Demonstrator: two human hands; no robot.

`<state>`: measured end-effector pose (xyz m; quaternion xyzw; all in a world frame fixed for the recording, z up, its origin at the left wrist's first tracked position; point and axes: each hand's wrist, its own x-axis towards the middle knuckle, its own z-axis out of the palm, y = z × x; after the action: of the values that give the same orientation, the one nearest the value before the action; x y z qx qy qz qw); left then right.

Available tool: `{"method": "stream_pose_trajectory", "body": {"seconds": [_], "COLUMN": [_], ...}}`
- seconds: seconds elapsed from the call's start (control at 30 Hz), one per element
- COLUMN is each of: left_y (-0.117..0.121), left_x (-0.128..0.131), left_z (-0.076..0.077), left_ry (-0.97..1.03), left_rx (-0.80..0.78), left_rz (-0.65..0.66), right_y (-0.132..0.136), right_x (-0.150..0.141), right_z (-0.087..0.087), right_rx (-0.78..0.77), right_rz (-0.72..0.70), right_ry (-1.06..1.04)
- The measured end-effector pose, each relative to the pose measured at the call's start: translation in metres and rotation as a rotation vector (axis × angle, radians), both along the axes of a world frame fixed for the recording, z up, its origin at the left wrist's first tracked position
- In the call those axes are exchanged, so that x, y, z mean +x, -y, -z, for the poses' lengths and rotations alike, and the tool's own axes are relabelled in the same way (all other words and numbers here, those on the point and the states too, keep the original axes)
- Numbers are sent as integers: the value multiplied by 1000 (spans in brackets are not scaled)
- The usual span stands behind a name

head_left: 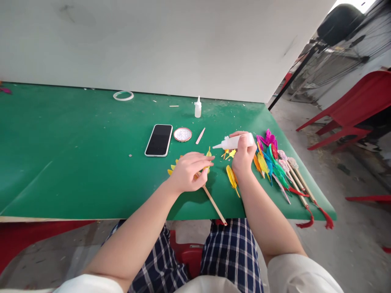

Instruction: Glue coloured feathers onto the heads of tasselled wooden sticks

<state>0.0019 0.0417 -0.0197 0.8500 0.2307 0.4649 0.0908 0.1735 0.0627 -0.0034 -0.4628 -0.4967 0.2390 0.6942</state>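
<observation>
My right hand [243, 156] is wrapped round a white squeeze bottle [232, 142], tipped on its side with its pointed nozzle to the left. The nozzle tip is close to a yellow feather [209, 154], which my left hand [192, 171] pinches between thumb and fingers. Under the left hand lies a wooden stick [215, 205], slanting past the table's front edge; its upper end is hidden by the hand. More yellow feather tips [170, 171] stick out at that hand's left side. Beside my right wrist lie loose orange-yellow feathers [232, 179].
On the green table [76, 162] are a phone [159, 140], a round lid-like disc [182, 134], a pink strip [200, 136], an upright small bottle [198, 109] and a tape ring [123, 96]. Colourful feathers [269, 158] and tasselled sticks [301, 183] lie right. A red chair [360, 106] stands beyond.
</observation>
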Motion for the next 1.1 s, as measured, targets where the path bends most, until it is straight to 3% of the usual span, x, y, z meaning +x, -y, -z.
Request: {"method": "stream_pose_trajectory", "body": {"seconds": [0.67, 1.1], "left_y": [2, 3], "left_x": [0, 2], "left_z": [-2, -5], "left_ry": [35, -6], "left_rx": [-1, 63], "left_rz": [-5, 7], "right_y": [5, 4], "right_x": [-4, -2], "right_z": [0, 2], "right_rx": [36, 44], "right_rz": [-176, -170], "right_ry": [68, 95]}}
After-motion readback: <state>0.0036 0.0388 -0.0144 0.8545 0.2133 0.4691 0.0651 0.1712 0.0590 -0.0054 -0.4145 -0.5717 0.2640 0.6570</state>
